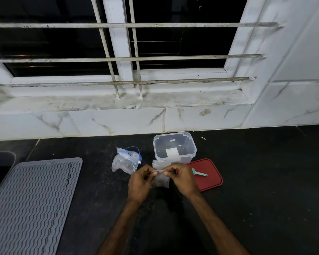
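Both hands hold a small clear plastic pouch just above the black counter. My left hand pinches its top strip from the left, and my right hand pinches the same strip from the right. The pouch hangs down between them with something dark and grainy inside. Behind my hands stands an open clear plastic container, nothing visible in it but a white label. A red lid lies to its right with a small teal scoop on it.
A crumpled clear zip bag with a blue seal lies left of the container. A grey ribbed mat covers the counter's left side. White marble-look tiles and a barred window rise behind.
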The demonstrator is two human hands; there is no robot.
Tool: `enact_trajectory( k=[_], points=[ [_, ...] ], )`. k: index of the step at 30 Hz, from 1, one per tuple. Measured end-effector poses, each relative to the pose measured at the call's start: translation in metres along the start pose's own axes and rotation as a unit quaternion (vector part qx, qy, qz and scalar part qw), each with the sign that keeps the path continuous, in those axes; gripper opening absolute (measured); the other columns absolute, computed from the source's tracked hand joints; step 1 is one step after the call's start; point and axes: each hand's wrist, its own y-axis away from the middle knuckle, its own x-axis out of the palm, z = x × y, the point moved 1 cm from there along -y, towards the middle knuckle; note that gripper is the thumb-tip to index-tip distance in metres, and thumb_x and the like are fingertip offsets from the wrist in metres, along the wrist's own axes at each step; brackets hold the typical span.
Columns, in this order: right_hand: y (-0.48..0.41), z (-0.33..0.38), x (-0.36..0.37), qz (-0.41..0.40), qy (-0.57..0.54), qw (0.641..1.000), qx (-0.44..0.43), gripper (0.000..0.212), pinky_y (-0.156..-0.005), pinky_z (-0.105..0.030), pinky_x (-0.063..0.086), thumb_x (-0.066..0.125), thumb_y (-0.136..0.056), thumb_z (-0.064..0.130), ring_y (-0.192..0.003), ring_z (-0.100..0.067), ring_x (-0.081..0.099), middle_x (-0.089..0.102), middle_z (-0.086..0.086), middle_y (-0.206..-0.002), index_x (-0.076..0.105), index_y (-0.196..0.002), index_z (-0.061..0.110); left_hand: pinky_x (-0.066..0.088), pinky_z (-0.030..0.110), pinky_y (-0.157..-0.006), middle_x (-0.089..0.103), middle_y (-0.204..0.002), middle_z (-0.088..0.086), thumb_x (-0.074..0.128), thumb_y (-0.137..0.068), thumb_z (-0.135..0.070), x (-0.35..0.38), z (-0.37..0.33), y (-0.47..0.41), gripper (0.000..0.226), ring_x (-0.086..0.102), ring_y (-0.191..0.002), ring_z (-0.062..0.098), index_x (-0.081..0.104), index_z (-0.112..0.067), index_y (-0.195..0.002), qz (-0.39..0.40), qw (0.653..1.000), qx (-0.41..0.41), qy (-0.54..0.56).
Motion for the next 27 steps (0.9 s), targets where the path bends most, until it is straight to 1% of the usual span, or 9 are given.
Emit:
enact_trajectory(
  k=[4, 7, 12, 14, 17, 20, 21, 24, 27],
  points=[
    [0.0, 0.001, -0.001, -0.024, 0.104, 0.994, -0.021, 0.005, -0.082, -0.031, 0.053, 0.079, -0.075, 0.019, -0.076, 0.001, 0.066, 0.073, 0.016, -0.076, 0.076, -0.077, 0.024, 0.055, 0.037, -0.071, 0.07, -0.077, -0.015, 0.067, -0.087, -0.023, 0.009, 0.0, 0.003, 0.013, 0.065, -0.075, 0.002, 0.062, -0.031, -0.078, -0.026, 0.999, -0.001, -0.034],
    [-0.002, 0.006, -0.003, -0.062, 0.22, 0.973, -0.042, 0.007, -0.097, -0.034, 0.035, 0.076, -0.077, 0.026, -0.08, 0.002, 0.059, 0.071, 0.022, -0.077, 0.073, -0.072, 0.031, 0.053, 0.03, -0.067, 0.069, -0.075, -0.015, 0.067, -0.088, -0.02, 0.015, -0.007, 0.005, 0.017, 0.063, -0.07, -0.002, 0.061, -0.029, -0.075, -0.054, 0.998, -0.001, -0.025],
    [-0.008, 0.008, -0.008, -0.044, 0.17, 0.982, -0.069, 0.006, -0.086, -0.041, 0.047, 0.075, -0.077, 0.03, -0.082, -0.004, 0.061, 0.072, 0.017, -0.082, 0.073, -0.083, 0.03, 0.055, 0.034, -0.07, 0.069, -0.079, -0.015, 0.065, -0.088, -0.03, 0.017, -0.01, 0.003, 0.008, 0.065, -0.074, 0.0, 0.061, -0.03, -0.082, -0.068, 0.997, 0.005, -0.029],
    [-0.003, 0.013, -0.006, -0.036, 0.161, 0.983, -0.084, 0.009, -0.081, -0.036, 0.047, 0.075, -0.076, 0.034, -0.085, -0.005, 0.059, 0.069, 0.015, -0.084, 0.071, -0.083, 0.03, 0.056, 0.034, -0.071, 0.071, -0.08, -0.014, 0.067, -0.087, -0.031, 0.017, -0.009, 0.003, 0.006, 0.066, -0.076, 0.0, 0.063, -0.029, -0.083, -0.056, 0.998, 0.004, -0.03],
    [0.001, 0.012, -0.003, -0.06, 0.146, 0.985, -0.066, 0.011, -0.073, -0.032, 0.05, 0.081, -0.071, 0.031, -0.075, -0.002, 0.061, 0.07, 0.016, -0.074, 0.072, -0.072, 0.027, 0.057, 0.037, -0.073, 0.072, -0.079, -0.014, 0.069, -0.082, -0.034, 0.017, -0.006, 0.005, 0.004, 0.068, -0.077, 0.002, 0.067, -0.03, -0.081, -0.036, 0.999, -0.008, -0.012],
    [0.004, 0.005, -0.001, -0.036, 0.151, 0.985, -0.068, 0.01, -0.071, -0.022, 0.049, 0.082, -0.071, 0.031, -0.068, 0.002, 0.063, 0.07, 0.018, -0.07, 0.074, -0.07, 0.025, 0.057, 0.039, -0.075, 0.073, -0.079, -0.013, 0.066, -0.077, -0.041, 0.018, -0.002, 0.009, 0.008, 0.07, -0.078, 0.008, 0.067, -0.034, -0.078, -0.008, 0.999, -0.031, 0.014],
    [0.005, 0.002, -0.002, -0.021, 0.132, 0.989, -0.054, 0.008, -0.07, -0.021, 0.05, 0.08, -0.073, 0.029, -0.069, 0.002, 0.064, 0.071, 0.016, -0.072, 0.075, -0.072, 0.023, 0.057, 0.038, -0.075, 0.073, -0.079, -0.011, 0.068, -0.08, -0.034, 0.019, -0.001, 0.01, 0.004, 0.07, -0.078, 0.01, 0.067, -0.032, -0.076, -0.004, 0.999, -0.033, 0.033],
    [0.01, -0.01, -0.007, -0.016, 0.042, 0.999, 0.022, 0.006, -0.071, -0.029, 0.055, 0.078, -0.077, 0.016, -0.07, -0.004, 0.067, 0.073, 0.008, -0.073, 0.074, -0.075, 0.019, 0.053, 0.03, -0.072, 0.072, -0.074, -0.001, 0.068, -0.085, -0.001, 0.013, 0.004, 0.009, 0.022, 0.065, -0.073, 0.009, 0.067, -0.018, -0.071, -0.04, 0.992, -0.066, 0.102],
    [0.013, -0.035, -0.019, -0.082, 0.017, 0.995, 0.058, 0.024, -0.073, -0.037, 0.056, 0.079, -0.075, 0.008, -0.068, -0.006, 0.066, 0.071, 0.01, -0.068, 0.068, -0.066, 0.028, 0.05, 0.026, -0.072, 0.07, -0.076, 0.004, 0.064, -0.087, 0.002, 0.0, 0.012, 0.007, 0.016, 0.064, -0.075, 0.01, 0.065, -0.005, -0.073, -0.08, 0.979, -0.103, 0.154]
  ],
)
